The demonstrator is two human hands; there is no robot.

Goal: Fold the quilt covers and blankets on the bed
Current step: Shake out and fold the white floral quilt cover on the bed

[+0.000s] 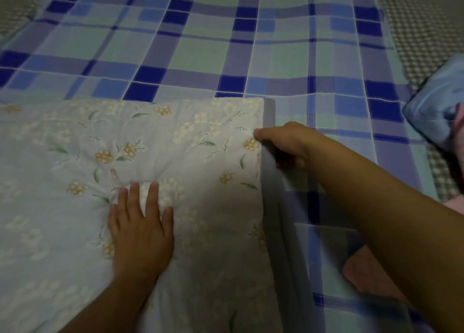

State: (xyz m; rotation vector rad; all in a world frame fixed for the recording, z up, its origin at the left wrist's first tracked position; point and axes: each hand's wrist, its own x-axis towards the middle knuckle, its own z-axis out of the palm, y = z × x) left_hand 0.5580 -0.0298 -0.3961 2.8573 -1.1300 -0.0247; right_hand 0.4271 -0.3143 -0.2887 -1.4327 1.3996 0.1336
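Plaid bedsheet (226, 51) in blue, purple and pale green covers the bed and fills most of the head view, running from the far edge down past the right side. Beyond its upper corners a woven checked mat (424, 28) in beige and white shows. At the right edge lies a blue pillow (431, 109), partly cut off by the frame, and a pink cloth (361, 275) lies on the sheet under the right forearm.

The floral quilt cover (75, 207), pale blue with white and yellow blossoms, lies flat on the near left part of the bed, its far edge straight and its right edge showing a grey border band (270, 136) where layers stack.

The left hand (141, 229) lies palm down on the middle of the cover, fingers spread and straight, pressing the fabric so that it puckers around the fingertips (134, 188). The right hand (283, 144) reaches in from the right to the cover's right edge near its far corner; its grip is pressed together on the grey border, thumb on top and the fingers curled under the edge, mostly hidden in shadow.
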